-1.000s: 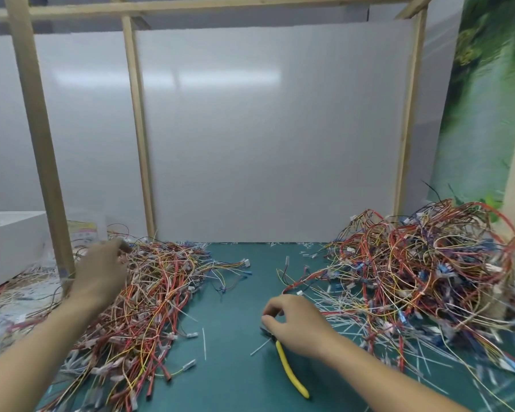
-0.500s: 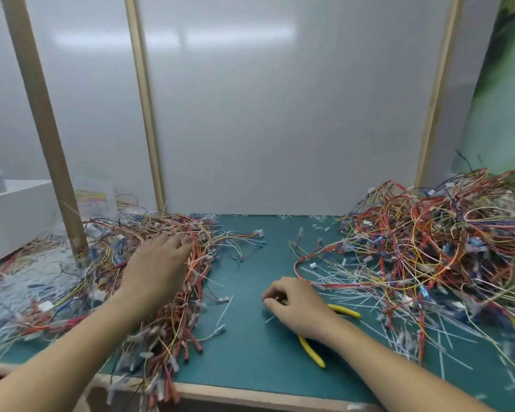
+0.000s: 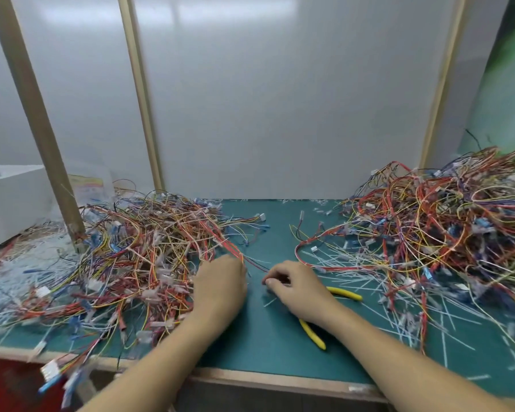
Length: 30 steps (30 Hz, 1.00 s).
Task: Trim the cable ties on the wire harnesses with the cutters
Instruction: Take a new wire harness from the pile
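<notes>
The likeliest trouble is a snag: the red harness [image 3: 224, 242] that runs taut from the left pile [image 3: 125, 263] to the left hand [image 3: 220, 285] is woven in among many others, so a hard pull could drag a clump of wires over the near edge of the table [image 3: 268, 349], where a few connectors already hang over. A second risk is the cut itself. With wires and ties so close together, the blades could nick insulation instead of a tie's tail (the ties are too small and blurred here to pick out). The left hand's grip seems closed narrow on that red harness at the pile's right edge, though its fingertips are hidden under the hand. The right hand [image 3: 298, 289] lies just beside it, fingers curled over the head of the yellow-handled cutters [image 3: 344, 293], which lie on the table with their handles splayed out from under the palm. Whether this grip has the tool or a wire end, I cannot tell. The right pile [image 3: 443, 221] sits apart, with white offcuts [image 3: 354, 276] strewn before it.
</notes>
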{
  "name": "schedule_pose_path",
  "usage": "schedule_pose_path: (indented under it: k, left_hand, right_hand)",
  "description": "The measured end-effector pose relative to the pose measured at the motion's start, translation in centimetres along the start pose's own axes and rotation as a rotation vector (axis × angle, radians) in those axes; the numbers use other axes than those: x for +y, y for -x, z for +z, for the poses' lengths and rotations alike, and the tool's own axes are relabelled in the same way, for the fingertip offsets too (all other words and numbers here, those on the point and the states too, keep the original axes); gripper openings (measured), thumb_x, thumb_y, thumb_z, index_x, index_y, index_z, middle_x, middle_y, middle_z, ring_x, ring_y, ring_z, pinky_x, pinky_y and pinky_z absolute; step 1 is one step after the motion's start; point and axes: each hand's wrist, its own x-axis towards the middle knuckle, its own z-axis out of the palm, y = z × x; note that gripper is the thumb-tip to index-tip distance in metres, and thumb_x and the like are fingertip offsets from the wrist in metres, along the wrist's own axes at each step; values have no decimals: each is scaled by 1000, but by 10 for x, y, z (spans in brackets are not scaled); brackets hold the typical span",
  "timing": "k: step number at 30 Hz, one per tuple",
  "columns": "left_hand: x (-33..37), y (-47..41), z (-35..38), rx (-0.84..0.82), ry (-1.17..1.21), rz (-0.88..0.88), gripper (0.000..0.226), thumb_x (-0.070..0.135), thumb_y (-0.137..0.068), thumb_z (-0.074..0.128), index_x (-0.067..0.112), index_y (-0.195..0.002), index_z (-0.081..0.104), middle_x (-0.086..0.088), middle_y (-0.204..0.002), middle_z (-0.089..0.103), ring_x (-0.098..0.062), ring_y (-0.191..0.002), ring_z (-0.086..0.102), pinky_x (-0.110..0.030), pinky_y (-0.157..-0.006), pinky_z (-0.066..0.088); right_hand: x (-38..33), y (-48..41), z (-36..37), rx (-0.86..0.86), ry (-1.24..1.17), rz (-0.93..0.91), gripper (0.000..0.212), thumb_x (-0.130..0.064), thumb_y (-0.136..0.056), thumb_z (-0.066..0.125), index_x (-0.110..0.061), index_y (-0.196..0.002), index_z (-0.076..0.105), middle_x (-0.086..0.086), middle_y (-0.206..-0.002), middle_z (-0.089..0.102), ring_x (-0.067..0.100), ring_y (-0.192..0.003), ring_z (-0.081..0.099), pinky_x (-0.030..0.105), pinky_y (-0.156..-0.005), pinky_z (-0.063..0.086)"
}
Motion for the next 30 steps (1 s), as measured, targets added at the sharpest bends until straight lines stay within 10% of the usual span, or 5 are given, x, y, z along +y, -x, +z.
schedule_pose_path:
  k: [9, 16, 18, 23, 30]
  left_hand:
    - [34, 34, -10, -64, 651, -9, 21, 22, -102, 44, 20, -103, 65, -7, -96, 73, -32, -96, 62, -42, -83, 48]
    - [-13, 2, -38, -60, 517, 106, 47, 66, -90, 38, 31, -97, 69, 9, -79, 71, -15, -78, 66, -32, -72, 53]
    - [-40, -20, -33, -112, 401, 78, 40, 60, -95, 40, 35, -114, 65, 11, -105, 70, -16, -102, 64, -36, -89, 51]
    - [-113, -45, 3, -442, -125, 22, 52, 64, -99, 19, 54, -149, 22, 19, -163, 8, -21, -152, 10, -64, -115, -10]
    - [-81, -77, -14, -212, -264, -43, 44, 50, -93, 33, 31, -118, 63, 1, -130, 62, -26, -125, 53, -57, -114, 23]
  right_hand:
    - [-35, -44, -14, -10, -191, 281, 28, -31, -96, 59, -8, -85, 71, 4, -67, 62, 14, -51, 49, 21, -50, 39]
    - [-37, -64, -9, -66, -374, 349, 30, -23, -100, 54, -4, -84, 72, 8, -75, 67, 19, -51, 53, 19, -40, 33]
    - [-31, -69, -24, 10, -295, 322, 33, -25, -100, 53, -14, -72, 68, 5, -80, 71, 20, -54, 56, 21, -44, 36]
    - [-5, -69, -88, 388, -169, 260, 37, -28, -100, 54, -17, -66, 67, 5, -69, 67, 21, -63, 53, 34, -65, 43]
    - [18, -20, -113, 200, -346, 274, 34, -19, -102, 51, -8, -76, 69, 7, -78, 69, 22, -68, 55, 32, -52, 44]
